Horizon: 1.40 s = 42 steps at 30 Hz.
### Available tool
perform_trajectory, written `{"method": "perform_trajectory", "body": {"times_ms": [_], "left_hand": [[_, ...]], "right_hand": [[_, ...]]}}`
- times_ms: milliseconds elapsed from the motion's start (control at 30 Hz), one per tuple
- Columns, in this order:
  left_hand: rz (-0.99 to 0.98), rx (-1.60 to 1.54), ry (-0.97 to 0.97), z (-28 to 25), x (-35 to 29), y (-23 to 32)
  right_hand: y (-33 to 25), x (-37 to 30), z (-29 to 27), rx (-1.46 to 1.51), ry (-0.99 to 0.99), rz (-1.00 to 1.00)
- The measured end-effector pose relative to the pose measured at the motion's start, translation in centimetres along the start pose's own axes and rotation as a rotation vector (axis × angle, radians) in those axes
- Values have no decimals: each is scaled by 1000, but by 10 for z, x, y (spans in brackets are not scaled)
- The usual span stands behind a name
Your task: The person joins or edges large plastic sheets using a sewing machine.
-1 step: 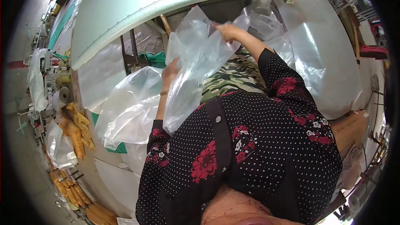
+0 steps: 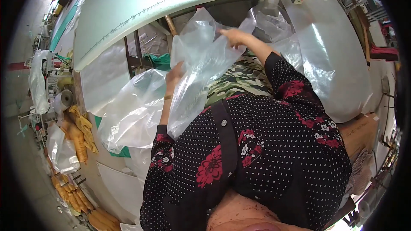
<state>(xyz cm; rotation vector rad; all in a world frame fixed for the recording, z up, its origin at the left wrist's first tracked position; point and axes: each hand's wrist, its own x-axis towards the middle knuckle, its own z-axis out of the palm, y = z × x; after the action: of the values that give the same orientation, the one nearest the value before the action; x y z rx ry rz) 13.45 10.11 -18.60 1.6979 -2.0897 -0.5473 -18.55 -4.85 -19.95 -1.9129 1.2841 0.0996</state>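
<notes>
- A person's left forearm (image 2: 166, 109) reaches almost straight out from the body, its wrist (image 2: 168, 96) nearly in line with it.
- The left hand (image 2: 174, 75) angles slightly inward, fingers partly hidden, their closure unclear.
- The right forearm (image 2: 257, 47) slants inward across the front.
- The right hand (image 2: 234, 37), bare and farther from the torso, points leftward, index finger extended, apart from the left.
</notes>
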Motion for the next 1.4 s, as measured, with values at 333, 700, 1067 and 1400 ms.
{"method": "perform_trajectory", "body": {"times_ms": [333,700,1067,1400], "left_hand": [[-515,-776,787,-200,-181,-139],[-831,-33,1126,-476,-176,-32],[-656,425,966,-501,-122,-294],[291,701,946,-407,140,-63]], "right_hand": [[-106,-151,-39,177,680,-655],[-158,-199,-82,118,1097,-963],[-160,-110,-10,57,836,-712],[-192,-101,29,39,845,-520]]}}
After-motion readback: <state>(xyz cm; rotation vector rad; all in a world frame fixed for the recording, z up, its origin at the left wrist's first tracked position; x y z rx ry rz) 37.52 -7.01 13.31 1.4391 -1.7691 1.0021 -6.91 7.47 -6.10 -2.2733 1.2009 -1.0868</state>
